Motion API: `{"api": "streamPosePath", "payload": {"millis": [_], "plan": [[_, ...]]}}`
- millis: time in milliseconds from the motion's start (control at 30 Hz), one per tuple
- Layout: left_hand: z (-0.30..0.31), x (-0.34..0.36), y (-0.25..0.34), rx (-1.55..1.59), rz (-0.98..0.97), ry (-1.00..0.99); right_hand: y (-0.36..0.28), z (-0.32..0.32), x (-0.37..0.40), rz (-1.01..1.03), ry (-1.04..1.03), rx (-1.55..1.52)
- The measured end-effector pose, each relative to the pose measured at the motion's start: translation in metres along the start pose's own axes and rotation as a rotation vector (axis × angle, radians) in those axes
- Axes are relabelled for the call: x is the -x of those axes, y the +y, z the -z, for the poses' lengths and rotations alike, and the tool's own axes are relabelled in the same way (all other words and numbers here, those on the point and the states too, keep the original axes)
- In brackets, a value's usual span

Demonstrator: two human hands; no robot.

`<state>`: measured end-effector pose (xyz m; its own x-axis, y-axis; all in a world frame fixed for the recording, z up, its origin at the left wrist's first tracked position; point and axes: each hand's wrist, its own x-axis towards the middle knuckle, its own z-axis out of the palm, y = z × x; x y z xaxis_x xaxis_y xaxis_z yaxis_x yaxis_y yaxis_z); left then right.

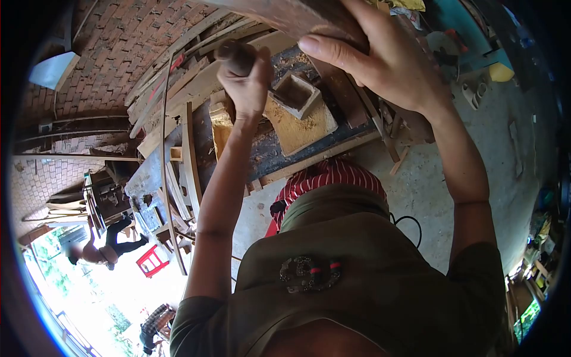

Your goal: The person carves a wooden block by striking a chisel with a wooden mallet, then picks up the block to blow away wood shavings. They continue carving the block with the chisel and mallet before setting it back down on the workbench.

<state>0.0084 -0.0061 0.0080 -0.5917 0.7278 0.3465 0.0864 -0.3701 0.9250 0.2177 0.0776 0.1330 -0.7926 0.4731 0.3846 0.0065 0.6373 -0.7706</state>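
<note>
My left hand (247,89) is closed round a dark, rounded wooden piece (237,58), whose end sticks up above the fist. At the top, my right hand (389,56) grips a long brown wooden piece (297,18); the thumb shows along its near side and some fingers are cut off by the frame. Below and between the hands, a small square wooden box (295,95) sits on a yellowish board (300,130) scattered with shavings. The board lies on a dark workbench (262,160).
Long planks (189,154) lean and lie at the left. A yellow-brown block (221,128) is on the bench. Slippers (474,95) lie on the floor at the right. Two people, one (98,253) near a red stool (152,260), are far off at lower left.
</note>
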Motion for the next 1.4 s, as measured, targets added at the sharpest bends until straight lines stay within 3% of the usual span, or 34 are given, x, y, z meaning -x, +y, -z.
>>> {"api": "streamPosePath", "payload": {"millis": [33, 100, 167, 233, 267, 333, 433, 500, 567, 633, 667, 767, 900, 967, 1033, 1200, 1300, 1367, 1400], "plan": [[0.002, 0.004, -0.009, 0.002, 0.002, -0.006, -0.013, 0.007, -0.003, 0.078, -0.002, -0.045], [0.001, 0.013, -0.027, -0.234, 0.038, 0.021, -0.019, 0.015, -0.009, 0.033, -0.038, -0.164], [-0.005, 0.018, -0.023, -0.226, 0.052, 0.031, -0.008, 0.008, -0.009, -0.008, -0.076, -0.280], [-0.001, 0.020, -0.031, -0.239, -0.032, -0.057, 0.022, -0.023, -0.002, 0.143, 0.073, 0.216], [-0.010, 0.019, -0.031, -0.161, -0.144, 0.004, 0.027, -0.023, 0.002, 0.034, -0.099, 0.386], [-0.015, 0.020, -0.028, -0.161, -0.124, 0.021, 0.027, -0.021, 0.003, 0.020, -0.090, 0.389], [-0.009, 0.016, -0.029, -0.242, -0.080, 0.062, 0.009, -0.017, -0.003, -0.040, -0.082, 0.207], [-0.005, 0.007, -0.020, -0.162, -0.001, 0.092, -0.026, -0.008, -0.010, -0.071, 0.091, -0.048], [-0.010, -0.001, 0.004, 0.058, 0.148, 0.128, 0.013, -0.008, -0.007, -0.019, -0.022, -0.107], [-0.008, -0.004, 0.004, 0.011, 0.145, 0.089, 0.041, -0.027, -0.008, 0.227, 0.252, 0.094], [-0.009, -0.006, 0.003, -0.031, 0.149, 0.042, 0.038, -0.022, 0.003, -0.096, 0.036, -0.019], [-0.015, -0.002, -0.008, -0.142, 0.145, -0.001, 0.048, -0.027, 0.013, -0.136, -0.032, 0.047], [-0.025, -0.007, -0.010, -0.237, 0.032, 0.000, 0.051, -0.020, 0.004, -0.026, 0.067, 0.008], [-0.027, -0.014, 0.000, -0.179, 0.079, -0.018, 0.054, -0.019, -0.007, 0.223, 0.301, 0.054], [-0.028, -0.020, 0.009, -0.219, 0.189, -0.104, 0.034, 0.007, -0.007, -0.288, -0.042, -0.178], [-0.034, -0.015, -0.008, -0.229, 0.047, -0.116, 0.044, -0.012, 0.008, -0.234, -0.002, -0.144], [-0.037, -0.016, -0.011, -0.202, 0.093, -0.101, 0.041, -0.011, 0.003, -0.260, -0.006, -0.119], [-0.038, -0.019, -0.011, -0.217, 0.105, -0.102, 0.042, 0.001, -0.009, -0.063, 0.023, -0.047], [-0.037, -0.020, -0.013, -0.272, 0.113, -0.098, 0.037, 0.011, -0.015, -0.066, 0.025, -0.046]]}}
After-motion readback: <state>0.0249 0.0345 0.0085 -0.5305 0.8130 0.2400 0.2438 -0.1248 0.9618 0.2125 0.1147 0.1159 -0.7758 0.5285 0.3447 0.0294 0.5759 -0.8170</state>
